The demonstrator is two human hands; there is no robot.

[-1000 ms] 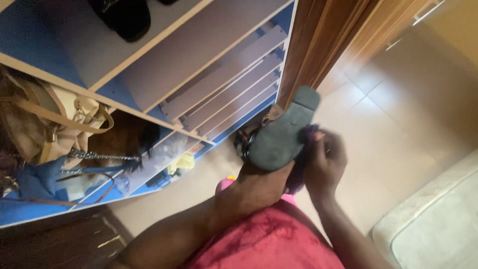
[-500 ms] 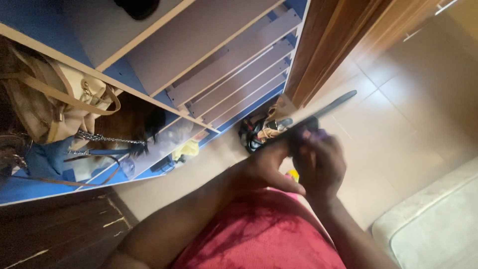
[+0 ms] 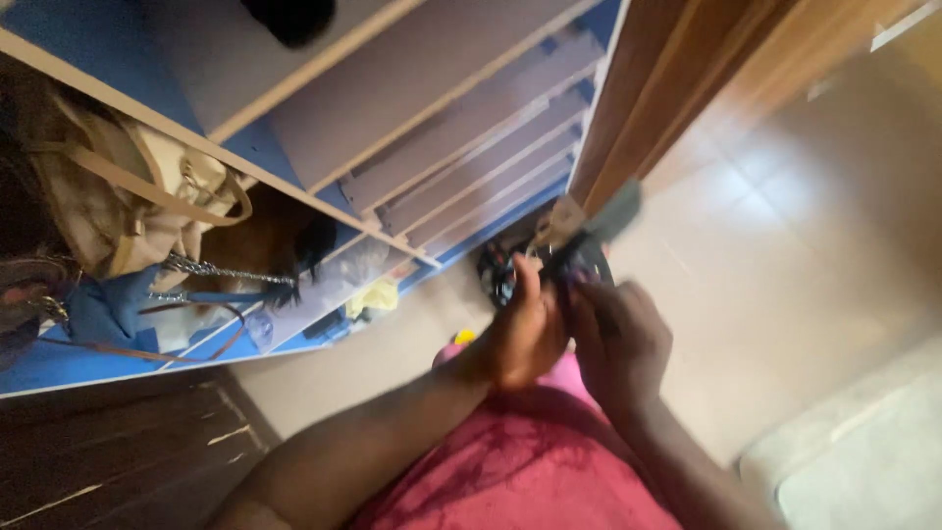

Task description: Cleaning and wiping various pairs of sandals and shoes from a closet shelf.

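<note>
The left hand (image 3: 520, 339) and right hand (image 3: 616, 348) both have fingers clamped on a dark sandal (image 3: 587, 245), which sticks up beyond the fingertips. Motion blur suggests fast handling; it could slip onto the floor (image 3: 785, 265).

The sandal (image 3: 589, 240) sits just right of the frame's centre, motion-blurred, a flat dark shoe with a grey sole and dark straps. It is tilted, its grey heel end pointing toward the upper right and its strapped part lower, gripped between both hands.
</note>
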